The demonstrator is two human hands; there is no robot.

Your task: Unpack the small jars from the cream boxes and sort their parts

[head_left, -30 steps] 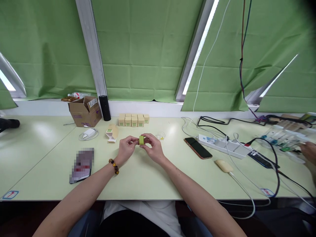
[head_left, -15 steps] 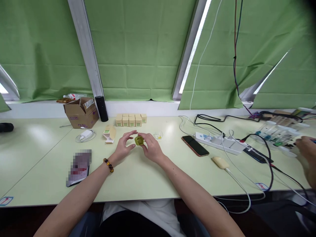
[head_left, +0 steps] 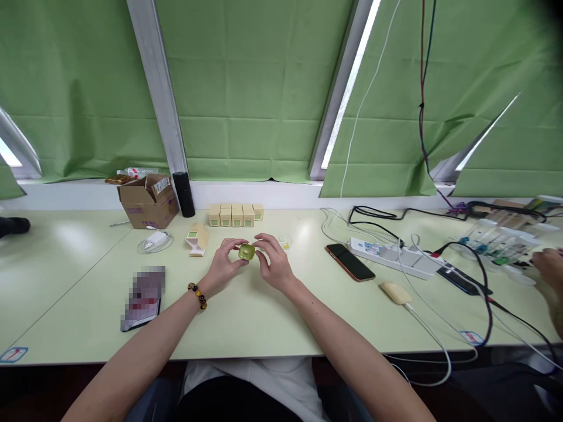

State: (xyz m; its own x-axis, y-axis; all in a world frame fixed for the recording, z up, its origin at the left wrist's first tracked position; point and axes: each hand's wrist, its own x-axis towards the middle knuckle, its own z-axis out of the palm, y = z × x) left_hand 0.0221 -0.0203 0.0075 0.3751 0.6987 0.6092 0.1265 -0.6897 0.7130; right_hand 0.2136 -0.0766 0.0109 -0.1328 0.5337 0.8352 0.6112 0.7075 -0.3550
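Note:
A small green square container [head_left: 247, 252] is up in front of me, its hollow side facing me. Something small and pale shows in its middle. My left hand [head_left: 223, 262], with a beaded bracelet at the wrist, grips the container between thumb and fingers from the left. My right hand [head_left: 275, 264] is at the container's right edge, thumb and fingers apart; whether a fingertip touches it is hard to see. Behind the right hand lies a small clear plastic piece [head_left: 285, 241] with a yellow spot. An opened cream carton [head_left: 197, 240] lies left of my hands.
Several small cream boxes [head_left: 237, 215] stand in a row at the back. Left are a cardboard box [head_left: 148, 202], a black cylinder [head_left: 183, 194], a charger [head_left: 155, 240] and a pixelated phone [head_left: 143, 299]. Right are a phone [head_left: 350, 262], a power strip [head_left: 391, 256], cables and another person's hand [head_left: 549, 266].
The green container has turned so its hollow side shows more fully. My right hand's fingers have loosened from it, while the left keeps its grip. The view has shifted slightly.

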